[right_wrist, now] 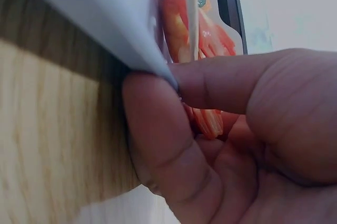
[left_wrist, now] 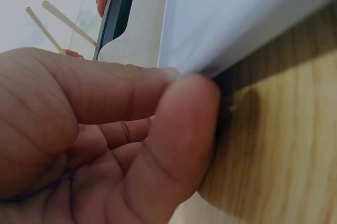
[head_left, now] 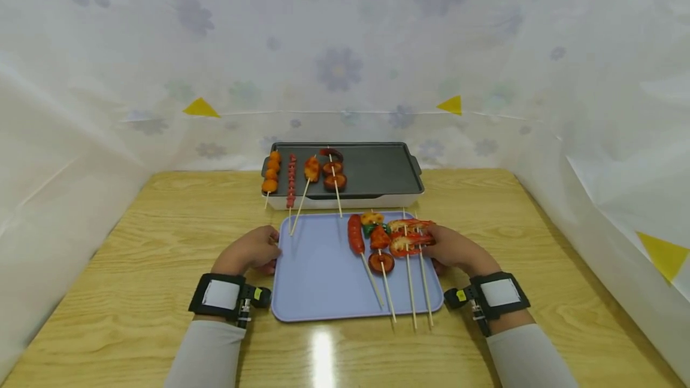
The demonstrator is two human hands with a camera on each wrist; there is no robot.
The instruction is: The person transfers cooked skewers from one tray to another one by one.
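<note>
A lavender tray (head_left: 318,274) lies on the wooden table in front of me. My left hand (head_left: 250,251) pinches its left rim, with thumb and finger meeting at the edge of the tray (left_wrist: 221,19) in the left wrist view. At the right rim, my right hand (head_left: 458,250) grips the opposite edge between thumb and index finger, close beside the shrimp skewers (head_left: 404,245). Also on the tray's right half are a sausage skewer (head_left: 356,233) and a mixed skewer (head_left: 380,237) with a mushroom slice. Several stick ends reach past the near rim.
Behind the tray stands a griddle (head_left: 377,169) with a dark plate. On its left half lie skewers of orange balls (head_left: 272,167), small red pieces (head_left: 291,178), a browned piece (head_left: 311,169) and mushroom slices (head_left: 334,182). Some sticks overhang toward the tray. Patterned sheeting (head_left: 334,47) encloses the table.
</note>
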